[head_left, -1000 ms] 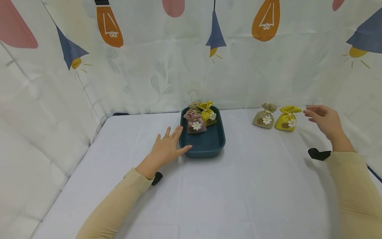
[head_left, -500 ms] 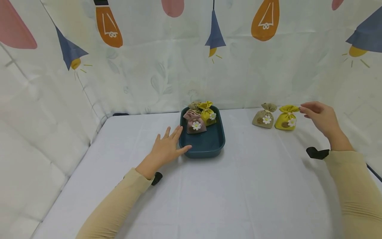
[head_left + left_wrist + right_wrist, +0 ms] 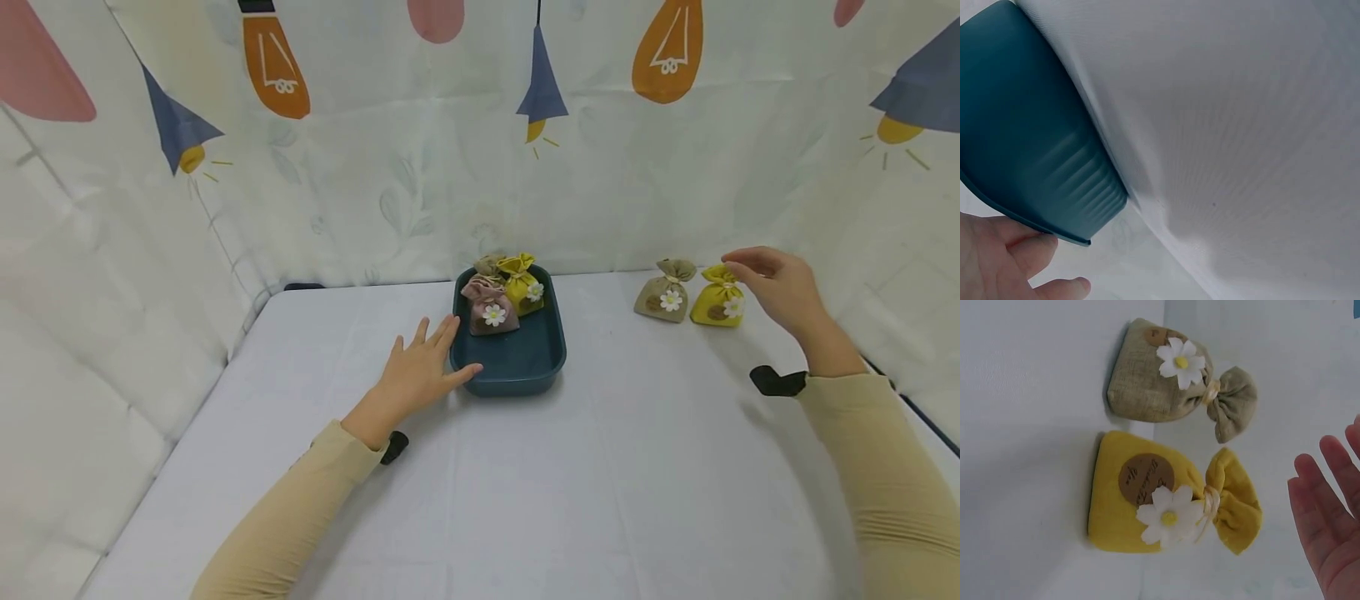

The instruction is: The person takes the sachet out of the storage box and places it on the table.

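Observation:
My left hand [image 3: 411, 379], fingers spread, rests against the left rim of a dark teal tray [image 3: 521, 362]. The left wrist view shows its fingertips touching the tray rim from outside. My right hand [image 3: 783, 292] hovers at the knotted top of a yellow drawstring pouch [image 3: 707, 310], which stands on the table at the right. In the right wrist view its relaxed fingers [image 3: 1316, 500] are apart from the pouch's gathered top, and the thumb is out of sight. Left of the yellow pouch stands a beige pouch [image 3: 654, 305]. Both carry a white flower.
At the tray's far end sit a pink pouch [image 3: 483, 321], another yellow pouch [image 3: 525, 293] and a partly hidden beige pouch [image 3: 489, 265]. A white cloth covers the table [image 3: 540, 492]. A printed curtain [image 3: 337, 183] hangs along the back edge.
My right hand has moved left, from beside the yellow pouch to its top. The left hand, the tray and the pouches have stayed in place.

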Action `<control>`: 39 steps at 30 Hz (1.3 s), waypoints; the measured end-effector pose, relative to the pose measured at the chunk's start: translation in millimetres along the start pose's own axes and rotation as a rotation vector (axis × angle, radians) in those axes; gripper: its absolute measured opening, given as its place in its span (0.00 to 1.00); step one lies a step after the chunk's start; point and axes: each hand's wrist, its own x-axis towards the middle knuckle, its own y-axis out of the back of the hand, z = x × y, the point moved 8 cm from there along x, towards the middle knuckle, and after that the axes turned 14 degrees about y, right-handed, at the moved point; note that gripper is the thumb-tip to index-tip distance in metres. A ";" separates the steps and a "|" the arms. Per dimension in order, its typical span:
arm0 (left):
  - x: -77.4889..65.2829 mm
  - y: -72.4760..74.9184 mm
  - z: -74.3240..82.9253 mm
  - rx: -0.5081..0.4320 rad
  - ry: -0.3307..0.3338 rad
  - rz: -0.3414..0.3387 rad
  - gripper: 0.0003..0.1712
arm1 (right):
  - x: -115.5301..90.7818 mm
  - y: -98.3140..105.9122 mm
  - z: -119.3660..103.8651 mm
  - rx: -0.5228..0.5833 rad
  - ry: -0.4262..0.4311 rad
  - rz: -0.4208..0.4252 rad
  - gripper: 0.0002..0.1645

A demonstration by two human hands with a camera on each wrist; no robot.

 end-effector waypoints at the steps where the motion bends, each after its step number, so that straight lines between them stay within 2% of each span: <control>1: 0.4 -0.3 0.0 0.002 0.000 0.002 0.56 | 0.7 -1.8 -2.9 0.002 0.011 -0.005 0.30; 8: 1.9 -0.8 0.5 0.009 -0.003 0.005 0.56 | 6.1 -17.0 -28.9 0.056 0.104 -0.038 0.25; 13: 0.3 1.8 0.3 0.005 -0.002 0.009 0.56 | 10.9 -32.5 -47.2 0.078 0.133 -0.082 0.24; 23: -1.4 0.2 -1.5 0.007 0.008 -0.007 0.56 | 15.6 -68.3 -80.0 0.259 0.231 -0.097 0.18; 32: -2.5 0.3 -0.8 -0.005 0.004 0.000 0.56 | 15.4 -91.3 -104.0 0.294 0.344 -0.133 0.15; 35: -2.3 0.4 -1.1 -0.001 0.007 0.001 0.56 | 13.8 -99.0 -110.3 0.294 0.352 -0.163 0.15; 39: -1.8 0.0 -1.6 0.003 0.009 -0.001 0.56 | 9.1 -109.5 -118.6 0.298 0.322 -0.202 0.15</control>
